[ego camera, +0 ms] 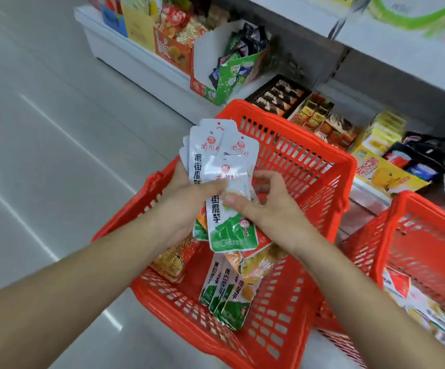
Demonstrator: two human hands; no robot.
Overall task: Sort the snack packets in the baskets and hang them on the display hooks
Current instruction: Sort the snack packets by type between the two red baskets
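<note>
Packets (210, 155) are fanned out in your left hand (186, 206), fingers curled behind the bunch and thumb pressed across the front, hole ends pointing up and away from you. Just right of that, your right hand (266, 206) pinches the front packet (229, 230) near its middle, thumb on the face and the other fingers tucked behind. That one sits lower than the rest, with its long axis running the same way and its green end toward you. My guess is you're squaring it into the bunch: it has to slide up along its length, and the right hand is the one placed for that. Loose packets (226, 296) of the same kind lie in the basket (309, 145) under your hands, next to yellow packs (258, 266). Second basket (429, 235) sits right beside it. No hooks in view, so hanging looks a way off.
</note>
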